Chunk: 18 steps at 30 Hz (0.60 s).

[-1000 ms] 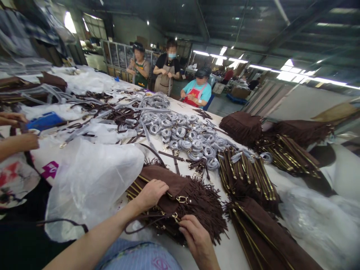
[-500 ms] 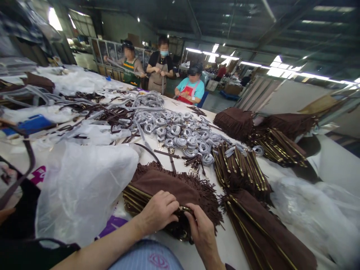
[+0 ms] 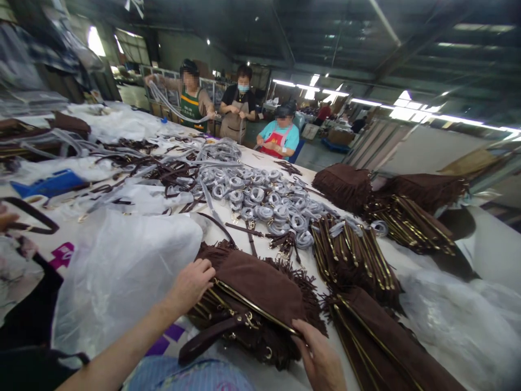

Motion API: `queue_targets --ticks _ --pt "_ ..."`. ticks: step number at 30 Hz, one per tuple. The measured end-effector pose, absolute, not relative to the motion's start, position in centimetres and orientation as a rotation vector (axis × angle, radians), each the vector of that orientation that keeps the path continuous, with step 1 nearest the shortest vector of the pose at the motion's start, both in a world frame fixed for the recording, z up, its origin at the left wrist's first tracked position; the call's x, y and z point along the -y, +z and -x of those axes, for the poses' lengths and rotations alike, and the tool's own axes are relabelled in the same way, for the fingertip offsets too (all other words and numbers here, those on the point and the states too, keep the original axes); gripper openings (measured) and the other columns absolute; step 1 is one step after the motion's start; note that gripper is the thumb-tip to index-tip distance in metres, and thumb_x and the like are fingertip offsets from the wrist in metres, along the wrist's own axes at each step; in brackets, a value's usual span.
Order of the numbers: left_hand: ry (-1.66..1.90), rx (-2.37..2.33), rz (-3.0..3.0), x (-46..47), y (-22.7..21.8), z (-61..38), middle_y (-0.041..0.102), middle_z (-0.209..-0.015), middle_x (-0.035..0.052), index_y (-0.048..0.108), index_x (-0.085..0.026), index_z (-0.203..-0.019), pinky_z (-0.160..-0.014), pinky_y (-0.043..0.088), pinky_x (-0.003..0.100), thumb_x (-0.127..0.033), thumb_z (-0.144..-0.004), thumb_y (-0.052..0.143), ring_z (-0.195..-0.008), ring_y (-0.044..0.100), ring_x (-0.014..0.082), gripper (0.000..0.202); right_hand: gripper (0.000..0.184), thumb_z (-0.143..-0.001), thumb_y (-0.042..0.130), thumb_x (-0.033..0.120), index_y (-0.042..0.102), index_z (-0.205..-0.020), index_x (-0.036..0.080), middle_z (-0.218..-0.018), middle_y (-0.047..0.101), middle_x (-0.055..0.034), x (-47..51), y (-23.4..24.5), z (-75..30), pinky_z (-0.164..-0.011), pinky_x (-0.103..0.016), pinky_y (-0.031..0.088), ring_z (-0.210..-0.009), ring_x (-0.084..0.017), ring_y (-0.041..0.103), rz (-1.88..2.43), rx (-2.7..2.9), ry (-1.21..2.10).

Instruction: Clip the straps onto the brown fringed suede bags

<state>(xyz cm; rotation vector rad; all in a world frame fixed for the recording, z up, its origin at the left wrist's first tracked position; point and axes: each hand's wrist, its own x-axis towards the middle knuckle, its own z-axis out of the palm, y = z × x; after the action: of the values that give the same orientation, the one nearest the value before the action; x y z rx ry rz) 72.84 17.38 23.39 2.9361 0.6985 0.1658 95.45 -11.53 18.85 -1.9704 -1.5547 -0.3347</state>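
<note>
A brown suede fringed bag with gold zip trim lies on top of a stack of like bags at the table's near edge. My left hand grips the bag's left end, fingers curled over its zip edge. My right hand holds the bag's right end near the fringe, fingers pressed on it. A brown strap with a gold clasp hangs from the bag's front.
Clear plastic bags lie left of the stack. More brown bags are piled at right. Wrapped grey strap coils cover the middle of the table. Three people stand at the far end. Another person's hand shows at left.
My hands have moved apart from the clasp in the bag's middle to its two ends. The top bag now lies flatter with its zip edge toward me.
</note>
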Motion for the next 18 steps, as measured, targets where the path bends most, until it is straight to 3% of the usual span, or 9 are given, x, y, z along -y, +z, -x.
queue_targets --ticks 3,7,15,18 --pt "0.241 -0.705 -2.841 -16.2 23.2 -72.5 0.056 -0.120 0.0080 0.057 -0.019 -0.104 -0.090 0.045 0.040 -0.007 -0.083 0.059 -0.106 0.052 0.0251 0.024 0.027 -0.093 0.054 0.047 0.068 -0.098 0.024 -0.093 0.077 -0.0045 11.6 19.1 -95.2 -0.068 -0.027 0.061 -0.081 -0.020 0.074 1.963 1.652 -0.192" --pt "0.337 -0.580 -2.735 -13.7 23.3 -73.8 0.057 -0.121 0.0084 0.057 -0.019 -0.106 -0.100 0.041 0.044 -0.009 -0.086 0.054 -0.113 0.051 0.0257 0.023 0.031 -0.097 0.046 0.046 0.068 -0.097 0.024 -0.085 0.077 -0.0029 10.3 20.9 -95.1 -0.065 -0.023 0.059 -0.074 -0.017 0.074 2.018 1.552 -0.060" --pt "0.241 -0.508 -2.610 -12.3 23.2 -73.2 0.054 -0.133 0.0121 0.057 -0.018 -0.117 -0.108 0.038 0.045 -0.004 -0.085 0.050 -0.124 0.048 0.0269 0.036 0.026 -0.098 0.046 0.038 0.067 -0.096 0.024 -0.085 0.076 -0.0029 5.6 22.8 -95.5 -0.068 -0.021 0.059 -0.075 -0.017 0.074 1.871 1.617 0.131" --pt "0.272 -0.469 -2.477 -11.9 23.9 -71.2 0.058 -0.127 0.0085 0.058 -0.021 -0.111 -0.104 0.041 0.039 -0.010 -0.088 0.051 -0.118 0.051 0.0233 0.027 0.020 -0.097 0.049 0.034 0.067 -0.098 0.025 -0.085 0.076 -0.0027 3.8 23.1 -94.5 -0.069 -0.019 0.059 -0.074 -0.016 0.073 1.727 1.686 0.237"
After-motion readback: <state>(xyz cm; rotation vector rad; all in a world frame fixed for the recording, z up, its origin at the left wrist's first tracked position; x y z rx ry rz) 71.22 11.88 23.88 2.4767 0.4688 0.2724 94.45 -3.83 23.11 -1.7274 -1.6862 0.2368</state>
